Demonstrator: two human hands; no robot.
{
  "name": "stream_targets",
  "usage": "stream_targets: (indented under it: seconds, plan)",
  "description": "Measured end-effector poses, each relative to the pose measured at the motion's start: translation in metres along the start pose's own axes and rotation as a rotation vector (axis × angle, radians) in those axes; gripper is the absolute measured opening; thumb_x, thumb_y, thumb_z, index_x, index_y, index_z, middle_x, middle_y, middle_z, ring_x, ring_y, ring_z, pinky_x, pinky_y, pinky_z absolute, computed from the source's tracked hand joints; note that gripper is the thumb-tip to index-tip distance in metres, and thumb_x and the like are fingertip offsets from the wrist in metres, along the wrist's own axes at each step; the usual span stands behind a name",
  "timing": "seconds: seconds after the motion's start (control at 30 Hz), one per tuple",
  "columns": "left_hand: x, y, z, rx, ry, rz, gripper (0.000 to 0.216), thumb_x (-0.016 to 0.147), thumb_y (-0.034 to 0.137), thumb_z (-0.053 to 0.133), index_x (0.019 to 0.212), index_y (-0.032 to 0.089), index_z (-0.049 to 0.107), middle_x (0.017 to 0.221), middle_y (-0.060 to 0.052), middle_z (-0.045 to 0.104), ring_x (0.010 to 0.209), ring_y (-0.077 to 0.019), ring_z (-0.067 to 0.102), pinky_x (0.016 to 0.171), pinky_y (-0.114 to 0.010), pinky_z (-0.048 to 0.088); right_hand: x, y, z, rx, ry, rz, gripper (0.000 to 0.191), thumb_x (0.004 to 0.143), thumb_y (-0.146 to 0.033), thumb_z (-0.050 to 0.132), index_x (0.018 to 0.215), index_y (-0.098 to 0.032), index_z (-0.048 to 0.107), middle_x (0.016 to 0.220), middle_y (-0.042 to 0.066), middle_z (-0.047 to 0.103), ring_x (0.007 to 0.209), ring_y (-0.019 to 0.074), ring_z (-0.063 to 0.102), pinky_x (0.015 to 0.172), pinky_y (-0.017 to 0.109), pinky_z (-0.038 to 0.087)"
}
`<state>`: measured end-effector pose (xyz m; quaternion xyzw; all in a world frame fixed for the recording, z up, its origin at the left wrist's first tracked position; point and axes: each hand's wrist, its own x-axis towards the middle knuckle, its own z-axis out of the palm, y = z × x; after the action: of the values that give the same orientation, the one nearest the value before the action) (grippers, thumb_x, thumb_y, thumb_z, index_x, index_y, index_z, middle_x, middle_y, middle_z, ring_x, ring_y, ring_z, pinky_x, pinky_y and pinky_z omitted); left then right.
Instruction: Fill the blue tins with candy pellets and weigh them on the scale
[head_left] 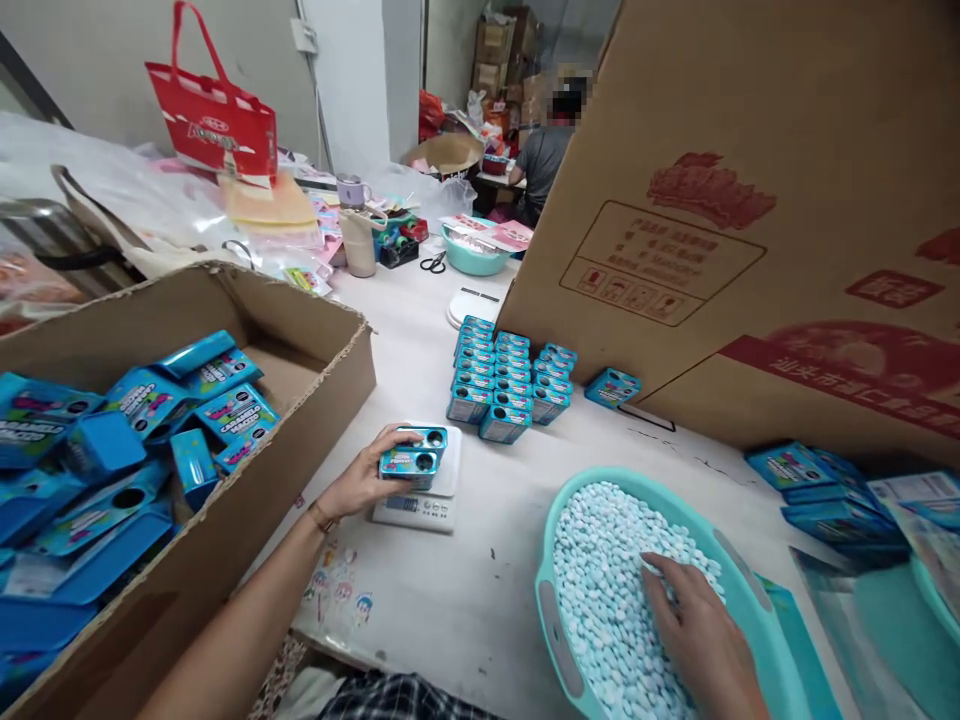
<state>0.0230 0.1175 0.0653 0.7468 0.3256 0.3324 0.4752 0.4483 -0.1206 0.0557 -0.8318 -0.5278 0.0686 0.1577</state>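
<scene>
My left hand (365, 480) grips a small blue tin box (413, 454) with round holes on top, holding it on a white digital scale (420, 505). My right hand (694, 625) rests palm down in a teal basin (551, 600) full of small pale blue tablets (607, 570), fingers curled into the pile; what they hold is hidden. Rows of the same blue boxes (506, 385) stand stacked on the white table beyond the scale. One single box (613, 387) sits apart to their right.
A cardboard box (315, 370) at left holds several loose blue boxes. A large tilted carton (750, 200) stands at right, with flat blue packs (825, 490) beneath it. Further back are a teal bowl (472, 258), scissors (433, 263), a red bag (214, 120) and a seated person (544, 150).
</scene>
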Motion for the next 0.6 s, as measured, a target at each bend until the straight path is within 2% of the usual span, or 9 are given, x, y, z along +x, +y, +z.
stream_targets:
  seconds: [0.1,0.17,0.23,0.33,0.47,0.53,0.6]
  plan:
    - [0.000,-0.003,-0.003,-0.021,-0.060,0.015,0.063,0.081,0.027,0.074,0.140,0.022,0.053,0.154,-0.016,0.041,0.144,-0.0296,0.040,0.119,-0.048,0.031,-0.002,0.004,0.002,-0.068,-0.010,-0.075,0.045,0.095,-0.055,0.041,0.116,-0.024,0.066,0.113,0.011,0.064,0.108,0.0324,0.061,0.090,0.048,0.050]
    - [-0.004,-0.003,-0.005,0.021,-0.049,0.011,0.071,0.083,0.029,0.073,0.148,0.025,0.045,0.161,-0.015,0.030,0.149,-0.0300,0.031,0.121,-0.048,0.028,-0.002,0.008,0.003,-0.095,-0.007,-0.093,0.046,0.095,-0.056,0.042,0.117,-0.023,0.066,0.115,0.012,0.063,0.108,0.0333,0.060,0.091,0.049,0.050]
    - [-0.010,-0.003,-0.004,0.098,-0.009,0.005,0.071,0.085,0.030,0.071,0.150,0.027,0.043,0.164,-0.014,0.026,0.151,-0.0303,0.027,0.121,-0.049,0.026,-0.002,0.012,0.004,-0.118,0.006,-0.103,0.048,0.095,-0.056,0.042,0.117,-0.021,0.065,0.115,0.013,0.062,0.109,0.0343,0.059,0.093,0.050,0.049]
    - [-0.020,-0.001,-0.002,0.227,0.100,0.041,0.061,0.090,0.028,0.066,0.147,0.029,0.047,0.161,-0.012,0.034,0.147,-0.0296,0.035,0.120,-0.050,0.029,-0.001,0.015,0.005,-0.130,0.028,-0.126,0.049,0.095,-0.056,0.041,0.117,-0.019,0.065,0.114,0.014,0.063,0.112,0.0350,0.057,0.097,0.051,0.046]
    - [-0.044,0.006,-0.002,0.287,0.264,0.097,0.050,0.089,0.023,0.067,0.138,0.032,0.058,0.139,-0.009,0.058,0.127,-0.0259,0.056,0.109,-0.043,0.046,-0.002,0.013,0.003,-0.121,0.035,-0.134,0.050,0.095,-0.057,0.040,0.116,-0.019,0.064,0.114,0.013,0.063,0.113,0.0346,0.057,0.101,0.051,0.045]
    - [-0.064,0.014,-0.004,0.303,0.336,0.066,0.049,0.087,0.021,0.070,0.134,0.033,0.062,0.128,-0.006,0.063,0.116,-0.0243,0.062,0.103,-0.038,0.050,-0.003,0.011,0.002,-0.106,0.038,-0.119,0.052,0.095,-0.059,0.040,0.119,-0.019,0.063,0.115,0.013,0.063,0.113,0.0345,0.057,0.100,0.051,0.045]
    - [-0.088,0.022,-0.004,0.319,0.364,-0.004,0.052,0.086,0.019,0.071,0.135,0.034,0.061,0.126,-0.005,0.064,0.113,-0.0241,0.063,0.100,-0.036,0.051,-0.005,0.008,0.001,-0.086,0.047,-0.111,0.055,0.094,-0.062,0.041,0.124,-0.020,0.060,0.118,0.013,0.062,0.114,0.0346,0.057,0.099,0.052,0.045]
